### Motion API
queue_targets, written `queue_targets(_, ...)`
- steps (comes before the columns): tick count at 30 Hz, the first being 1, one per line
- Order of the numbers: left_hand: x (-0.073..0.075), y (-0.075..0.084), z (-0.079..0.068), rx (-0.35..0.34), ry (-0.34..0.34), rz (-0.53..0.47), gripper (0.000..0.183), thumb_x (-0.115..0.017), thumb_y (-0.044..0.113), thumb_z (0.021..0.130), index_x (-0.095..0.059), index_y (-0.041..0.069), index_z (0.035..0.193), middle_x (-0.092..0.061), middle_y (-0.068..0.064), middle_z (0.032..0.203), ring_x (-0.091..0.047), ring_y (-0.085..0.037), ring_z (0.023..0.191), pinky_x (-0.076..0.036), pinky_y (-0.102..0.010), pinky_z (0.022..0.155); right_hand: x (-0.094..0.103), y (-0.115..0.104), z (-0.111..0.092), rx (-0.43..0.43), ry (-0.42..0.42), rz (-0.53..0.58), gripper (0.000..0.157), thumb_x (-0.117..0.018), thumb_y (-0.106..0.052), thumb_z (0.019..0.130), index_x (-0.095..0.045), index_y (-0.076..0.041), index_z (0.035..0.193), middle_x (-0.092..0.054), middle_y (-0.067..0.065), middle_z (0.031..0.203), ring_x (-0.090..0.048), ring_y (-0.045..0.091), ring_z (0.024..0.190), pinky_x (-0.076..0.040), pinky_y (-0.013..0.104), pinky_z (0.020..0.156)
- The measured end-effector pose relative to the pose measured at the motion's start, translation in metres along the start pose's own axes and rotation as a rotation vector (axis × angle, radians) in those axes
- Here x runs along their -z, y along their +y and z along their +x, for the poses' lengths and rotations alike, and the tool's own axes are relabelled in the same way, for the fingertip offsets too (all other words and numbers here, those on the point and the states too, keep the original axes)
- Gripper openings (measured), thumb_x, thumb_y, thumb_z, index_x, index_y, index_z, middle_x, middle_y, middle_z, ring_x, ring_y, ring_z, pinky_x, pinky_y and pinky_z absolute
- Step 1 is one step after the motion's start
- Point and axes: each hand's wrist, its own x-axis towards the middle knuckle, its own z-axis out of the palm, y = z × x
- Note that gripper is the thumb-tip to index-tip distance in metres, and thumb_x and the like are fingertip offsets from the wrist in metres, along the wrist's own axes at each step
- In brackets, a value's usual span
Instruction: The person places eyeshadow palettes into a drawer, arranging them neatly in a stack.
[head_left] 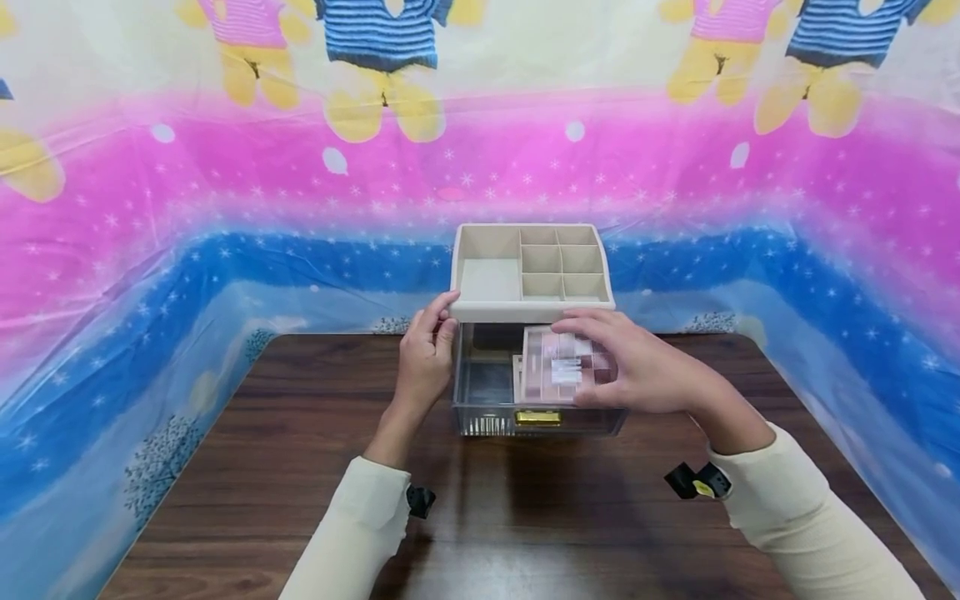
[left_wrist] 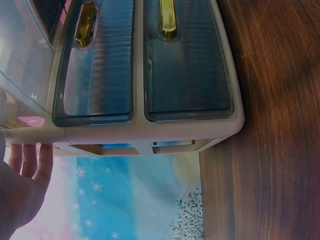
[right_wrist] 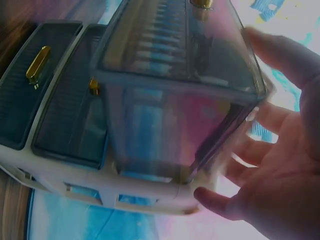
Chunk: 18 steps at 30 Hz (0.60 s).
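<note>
A cream desk organizer point(head_left: 487, 313) with a compartment tray on top stands on the table. Its clear upper drawer point(head_left: 487, 417) is pulled out and has a gold handle. My left hand point(head_left: 426, 358) grips the organizer's upper left edge, its fingers against the side in the left wrist view. Over the drawer, my right hand point(head_left: 645, 367) spans a pinkish clear compartment case point(head_left: 546, 371), pinching it between thumb and fingers. The case lies tilted at the drawer's right half, with a pale edge of something beneath it. The right wrist view is blurred and hardly shows the case.
Two lower drawers with gold handles, one being the dark lower drawer point(left_wrist: 190, 75), are closed. The dark wooden table point(head_left: 315, 500) extends around the organizer. A patterned cloth point(head_left: 360, 183) hangs behind and at both sides.
</note>
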Motion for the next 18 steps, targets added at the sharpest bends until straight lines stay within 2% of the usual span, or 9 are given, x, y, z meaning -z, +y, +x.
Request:
queue_targets(5, -0.001, 0.001, 0.000, 0.003, 0.013, 0.001, 0.034, -0.056, 0.016, 0.105, -0.062, 0.015, 0.138, -0.060, -0.017, 0.109, -0.058, -0.029, 0.098, -0.050, -0.046, 0.085, 0.005, 0.010, -0.012, -0.036, 0.072, 0.015, 0.059, -0.078, -0.022, 0.090, -0.055, -0.016, 0.144, -0.045, 0.013, 0.156, -0.037, 0.038, 0.145, -0.034, 0.066, 0.112)
queue_targets(10, -0.002, 0.000, 0.001, -0.003, 0.024, 0.005, 0.034, -0.056, 0.016, 0.104, -0.062, 0.014, 0.138, -0.060, -0.017, 0.108, -0.058, -0.030, 0.098, -0.051, -0.047, 0.086, 0.008, 0.036, -0.032, -0.144, 0.146, 0.018, 0.052, -0.074, -0.024, 0.094, -0.057, -0.014, 0.142, -0.049, 0.014, 0.151, -0.040, 0.040, 0.143, -0.034, 0.068, 0.111)
queue_targets(14, -0.002, 0.000, 0.000, 0.004, 0.021, 0.004, 0.034, -0.057, 0.016, 0.104, -0.062, 0.014, 0.138, -0.060, -0.017, 0.108, -0.058, -0.030, 0.099, -0.051, -0.047, 0.086, -0.001, 0.070, -0.050, -0.280, 0.105, -0.001, 0.056, -0.072, -0.025, 0.095, -0.052, -0.006, 0.144, -0.048, 0.024, 0.149, -0.041, 0.047, 0.140, -0.034, 0.069, 0.110)
queue_targets(18, -0.003, 0.000, 0.000, 0.017, 0.013, 0.000, 0.034, -0.056, 0.016, 0.104, -0.062, 0.015, 0.138, -0.060, -0.018, 0.108, -0.058, -0.031, 0.100, -0.051, -0.047, 0.087, -0.017, 0.111, -0.069, -0.463, 0.040, -0.050, 0.067, -0.069, -0.032, 0.096, -0.045, 0.002, 0.148, -0.042, 0.035, 0.150, -0.038, 0.056, 0.137, -0.035, 0.072, 0.106)
